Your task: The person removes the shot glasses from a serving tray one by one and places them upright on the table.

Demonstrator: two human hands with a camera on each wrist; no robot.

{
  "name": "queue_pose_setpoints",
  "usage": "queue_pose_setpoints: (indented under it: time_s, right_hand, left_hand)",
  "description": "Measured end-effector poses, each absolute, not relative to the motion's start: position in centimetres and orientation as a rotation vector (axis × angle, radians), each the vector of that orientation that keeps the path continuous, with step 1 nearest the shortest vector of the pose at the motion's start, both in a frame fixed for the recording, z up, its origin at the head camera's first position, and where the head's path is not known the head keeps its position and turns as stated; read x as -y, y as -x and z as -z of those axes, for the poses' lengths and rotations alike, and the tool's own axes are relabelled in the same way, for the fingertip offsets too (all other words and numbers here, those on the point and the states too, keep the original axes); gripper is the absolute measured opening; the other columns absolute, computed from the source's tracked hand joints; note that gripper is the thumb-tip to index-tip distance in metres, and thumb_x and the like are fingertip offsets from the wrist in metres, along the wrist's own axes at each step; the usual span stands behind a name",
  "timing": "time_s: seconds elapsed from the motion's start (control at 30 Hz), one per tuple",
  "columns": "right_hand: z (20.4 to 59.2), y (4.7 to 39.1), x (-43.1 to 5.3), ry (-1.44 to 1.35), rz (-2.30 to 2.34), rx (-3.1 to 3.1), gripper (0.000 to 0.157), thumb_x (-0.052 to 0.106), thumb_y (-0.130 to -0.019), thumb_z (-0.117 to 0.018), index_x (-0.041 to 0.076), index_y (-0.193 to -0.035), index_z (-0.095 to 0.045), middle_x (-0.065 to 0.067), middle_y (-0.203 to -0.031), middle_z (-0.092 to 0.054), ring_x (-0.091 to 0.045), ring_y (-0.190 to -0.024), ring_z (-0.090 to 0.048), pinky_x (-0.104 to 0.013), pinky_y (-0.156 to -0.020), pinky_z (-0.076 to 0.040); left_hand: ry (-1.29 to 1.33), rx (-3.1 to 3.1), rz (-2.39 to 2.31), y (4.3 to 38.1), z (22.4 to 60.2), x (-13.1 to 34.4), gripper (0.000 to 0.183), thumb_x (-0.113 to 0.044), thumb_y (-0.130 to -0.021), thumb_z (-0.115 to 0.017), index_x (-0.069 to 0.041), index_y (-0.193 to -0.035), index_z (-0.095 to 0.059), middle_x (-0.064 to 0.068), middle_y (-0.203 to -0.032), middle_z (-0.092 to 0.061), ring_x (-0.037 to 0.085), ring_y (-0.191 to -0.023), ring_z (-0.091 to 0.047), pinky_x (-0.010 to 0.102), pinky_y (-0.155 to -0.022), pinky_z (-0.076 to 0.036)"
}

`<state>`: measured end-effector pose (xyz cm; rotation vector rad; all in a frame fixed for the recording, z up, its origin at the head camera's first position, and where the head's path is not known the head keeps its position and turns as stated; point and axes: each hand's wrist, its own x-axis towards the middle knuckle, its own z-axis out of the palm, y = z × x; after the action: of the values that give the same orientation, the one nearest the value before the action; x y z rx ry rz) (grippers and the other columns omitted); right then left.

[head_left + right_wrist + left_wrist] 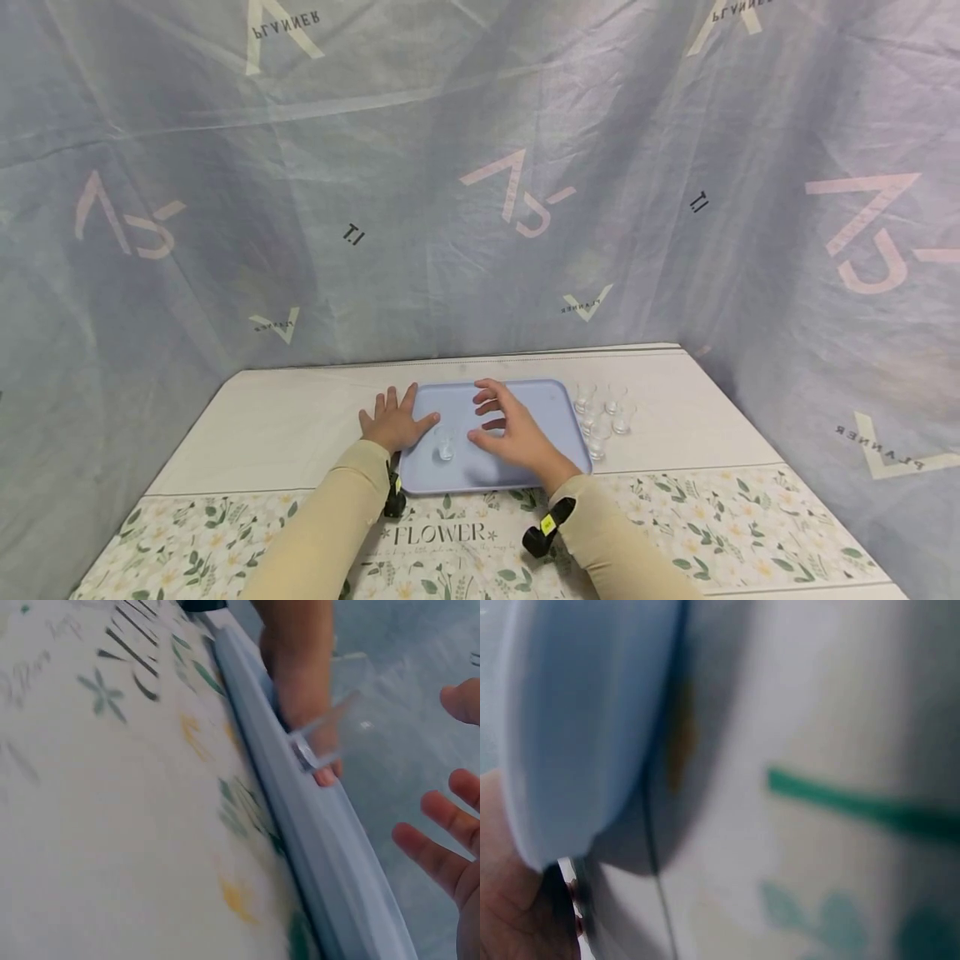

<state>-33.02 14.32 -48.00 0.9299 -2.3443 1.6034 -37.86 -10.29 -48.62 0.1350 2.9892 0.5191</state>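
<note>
A small clear shot glass [446, 445] stands on the blue tray [480, 482], towards its left side. My left hand [395, 423] rests at the tray's left edge with fingers spread, the thumb reaching over the rim. In the left wrist view, part of that hand [510, 892] shows beside the tray's wall [585, 735]. Over the middle of the tray is my right hand [510, 425], to the right of the glass, fingers bent apart with nothing between them. The right wrist view shows its fingers [454, 817] apart from the tilted-looking glass [330, 742].
Several more clear shot glasses [600, 429] stand in a cluster just right of the tray. The table has a white cloth [300, 425] with a floral band [697, 517] along the front. Grey-blue fabric [420, 275] hangs behind and at both sides.
</note>
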Motion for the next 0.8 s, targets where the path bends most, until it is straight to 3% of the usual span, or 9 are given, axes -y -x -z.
queue_pose_setpoints:
  time_s: [0.47,0.8]
  right_hand:
    - [49.6,33.1,-10.4,-0.960,-1.584,2.427,0.075,0.009,-0.089,-0.079,0.020,-0.152,-0.037,-0.023,-0.130,-0.054,-0.038,-0.114,-0.061,-0.055,-0.090,-0.054]
    - [49.9,32.9,-9.7,-0.941,-1.459,2.473,0.070,0.005,-0.092,-0.074,0.018,-0.151,-0.038,-0.010,-0.119,-0.059,-0.030,-0.106,-0.066,-0.037,-0.086,-0.058]
  left_hand:
    - [-0.154,-2.991,-0.505,38.6,49.1,10.5,0.087,-0.067,-0.098,-0.046,-0.017,-0.164,-0.019,0.029,-0.165,-0.011,0.050,-0.151,-0.007,0.076,-0.112,-0.006]
    - [-0.147,-2.993,-0.493,38.7,49.3,10.6,0.088,-0.069,-0.097,-0.046,-0.018,-0.164,-0.018,0.028,-0.165,-0.011,0.049,-0.152,-0.007,0.076,-0.112,-0.006]
